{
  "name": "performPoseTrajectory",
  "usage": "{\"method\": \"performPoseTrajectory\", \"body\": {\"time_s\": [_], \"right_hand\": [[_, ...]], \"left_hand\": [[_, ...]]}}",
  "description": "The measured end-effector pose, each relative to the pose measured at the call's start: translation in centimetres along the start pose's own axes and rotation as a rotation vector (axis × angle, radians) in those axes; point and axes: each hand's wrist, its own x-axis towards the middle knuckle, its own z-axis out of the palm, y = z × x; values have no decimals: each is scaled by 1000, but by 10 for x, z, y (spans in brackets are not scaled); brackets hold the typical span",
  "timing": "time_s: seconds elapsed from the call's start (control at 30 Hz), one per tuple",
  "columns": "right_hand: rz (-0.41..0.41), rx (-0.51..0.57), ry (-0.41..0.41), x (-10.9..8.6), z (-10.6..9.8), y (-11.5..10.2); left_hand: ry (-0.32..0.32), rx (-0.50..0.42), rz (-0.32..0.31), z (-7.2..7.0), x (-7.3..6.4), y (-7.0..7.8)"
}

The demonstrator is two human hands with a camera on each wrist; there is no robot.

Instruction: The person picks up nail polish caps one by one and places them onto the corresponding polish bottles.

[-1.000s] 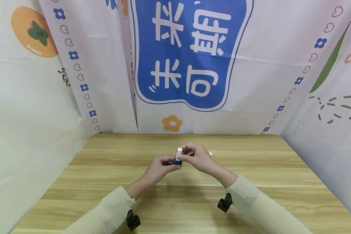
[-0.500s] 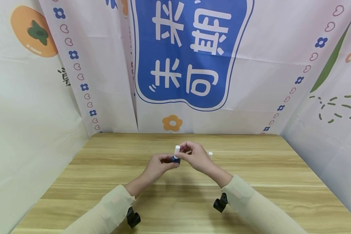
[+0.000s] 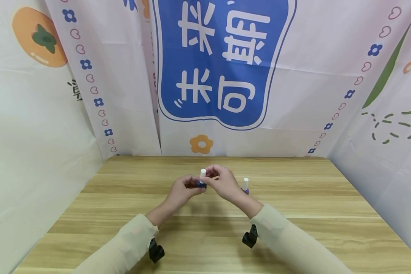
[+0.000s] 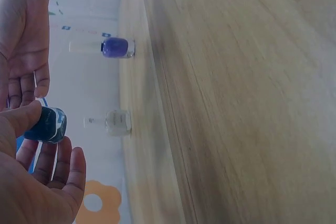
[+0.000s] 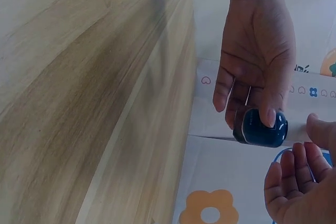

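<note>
A dark blue nail polish bottle (image 3: 201, 184) with a white cap (image 3: 203, 173) is held up over the wooden table, cap upward. My left hand (image 3: 180, 191) grips the glass body between thumb and fingers, as the right wrist view shows with the thumb across the dark bottle (image 5: 264, 128). My right hand (image 3: 223, 184) pinches the white cap from the right side. In the left wrist view the bottle body (image 4: 48, 125) lies between my left thumb and fingers, while the cap is hidden behind the hands.
A purple nail polish bottle (image 3: 245, 186) with a white cap stands on the table (image 3: 294, 198) just right of my right hand. The left wrist view also has a clear, whitish bottle (image 4: 118, 123) standing there. Printed cloth walls (image 3: 294, 114) enclose the table's back and sides.
Both hands have shifted a little left and away from me, still holding the blue nail polish bottle and its cap. The purple bottle has come out from behind my right hand.
</note>
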Motion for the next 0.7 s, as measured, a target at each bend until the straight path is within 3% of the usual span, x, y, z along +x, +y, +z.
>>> {"method": "performPoseTrajectory", "body": {"time_s": [0.43,0.5,0.7], "right_hand": [[103,18,8,11,13,11],[120,23,0,13,15,13],[120,22,-9,17,22,21]], "left_hand": [[30,70,-28,-4,6,-2],[23,80,-31,-5,12,-12],[8,96,-47,-8,18,-23]]}}
